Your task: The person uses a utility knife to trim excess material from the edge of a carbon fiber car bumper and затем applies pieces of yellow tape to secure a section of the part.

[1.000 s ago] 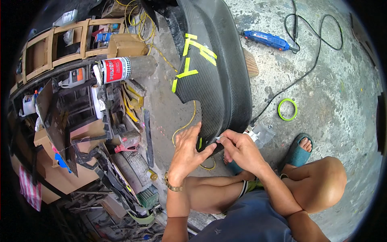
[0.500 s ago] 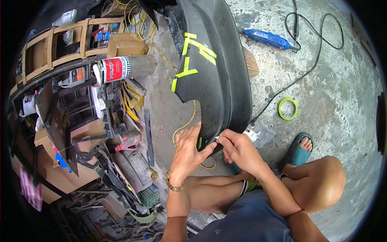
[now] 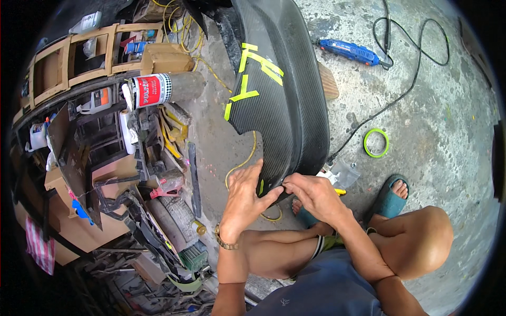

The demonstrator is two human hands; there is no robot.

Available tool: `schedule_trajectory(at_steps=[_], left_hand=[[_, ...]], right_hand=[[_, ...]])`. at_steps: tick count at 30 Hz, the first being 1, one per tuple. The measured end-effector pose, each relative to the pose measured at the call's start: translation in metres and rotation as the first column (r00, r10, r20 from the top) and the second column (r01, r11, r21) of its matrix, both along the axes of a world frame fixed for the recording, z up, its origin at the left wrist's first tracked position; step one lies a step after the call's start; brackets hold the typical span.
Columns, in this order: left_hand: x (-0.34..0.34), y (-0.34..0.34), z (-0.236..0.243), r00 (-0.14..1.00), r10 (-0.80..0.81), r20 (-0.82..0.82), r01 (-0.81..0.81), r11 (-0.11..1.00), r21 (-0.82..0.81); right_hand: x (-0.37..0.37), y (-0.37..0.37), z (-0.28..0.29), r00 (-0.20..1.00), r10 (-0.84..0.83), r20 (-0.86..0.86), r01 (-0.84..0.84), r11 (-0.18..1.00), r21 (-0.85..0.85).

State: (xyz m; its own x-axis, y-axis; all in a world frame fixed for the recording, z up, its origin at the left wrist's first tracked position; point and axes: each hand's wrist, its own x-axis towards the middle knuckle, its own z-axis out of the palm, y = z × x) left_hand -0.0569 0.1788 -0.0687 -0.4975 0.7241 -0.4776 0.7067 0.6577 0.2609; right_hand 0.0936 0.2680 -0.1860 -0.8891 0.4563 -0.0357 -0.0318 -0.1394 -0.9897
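Note:
A long black carbon-weave panel (image 3: 284, 100) lies on the concrete floor, marked with strips of yellow-green tape (image 3: 258, 66). My left hand (image 3: 246, 197) presses its fingers and thumb against the panel's near edge. My right hand (image 3: 311, 192) pinches the same edge just beside it, fingers curled over the rim. A short bit of yellow-green tape (image 3: 261, 187) shows between the two hands. A watch sits on my left wrist. My bare knees and a blue sandal (image 3: 389, 197) are below the panel.
A blue rotary tool (image 3: 350, 51) with a black cord lies at the top right. A green tape roll (image 3: 376, 142) rests on the floor. A clear plastic piece (image 3: 342, 174) sits nearby. Cluttered shelves, a red-and-white can (image 3: 153, 89) and scrap parts fill the left side.
Both hands stay at the panel's near edge; the fingers have shifted only slightly along it. Nothing else has moved.

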Motion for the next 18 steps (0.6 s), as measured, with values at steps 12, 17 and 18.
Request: schedule_trajectory(at_steps=[12, 17, 18], left_hand=[[0.01, 0.008, -0.008, 0.987, 0.058, -0.151, -0.061, 0.998, -0.018], [-0.005, -0.002, -0.009, 0.996, 0.073, -0.056, -0.074, 0.997, -0.015], [-0.005, -0.003, -0.007, 0.997, 0.082, -0.004, -0.082, 0.997, -0.007]], right_hand=[[0.008, -0.006, 0.003, 0.984, 0.069, 0.163, 0.014, 0.887, -0.461], [0.01, -0.011, 0.01, 0.988, -0.071, 0.14, 0.127, 0.888, -0.443], [0.01, -0.012, 0.01, 0.989, -0.063, 0.131, 0.113, 0.903, -0.415]])
